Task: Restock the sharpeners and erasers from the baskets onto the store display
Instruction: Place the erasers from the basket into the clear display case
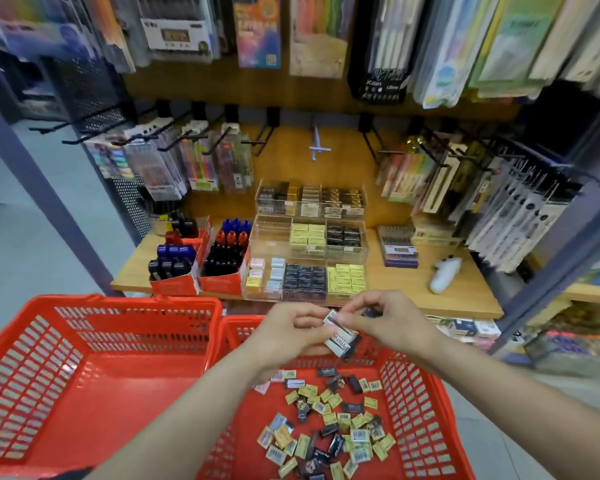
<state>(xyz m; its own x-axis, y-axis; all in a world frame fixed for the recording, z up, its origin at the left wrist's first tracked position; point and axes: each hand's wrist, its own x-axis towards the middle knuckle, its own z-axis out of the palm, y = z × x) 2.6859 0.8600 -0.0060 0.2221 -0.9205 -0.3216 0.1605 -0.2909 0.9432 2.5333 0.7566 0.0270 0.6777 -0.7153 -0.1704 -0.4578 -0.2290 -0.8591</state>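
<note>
My left hand (291, 332) holds a small stack of black-and-white wrapped erasers (342, 337) above the right red basket (416, 403). My right hand (385, 317) pinches the top eraser of that stack with thumb and forefinger. Several loose erasers (333, 420) in yellow, black and silver wrappers lie scattered on the right basket's floor. The left red basket (94, 348) holds nothing that I can see. Just beyond my hands stands the clear tiered acrylic display (309, 244), its compartments filled with yellow, black and white erasers.
Two red cartons of blue, red and black sharpeners (201, 258) stand left of the display on the wooden shelf (447, 296). A white object (444, 273) lies on the shelf at right. Hooks with pen packs hang above. Grey shelf posts flank both sides.
</note>
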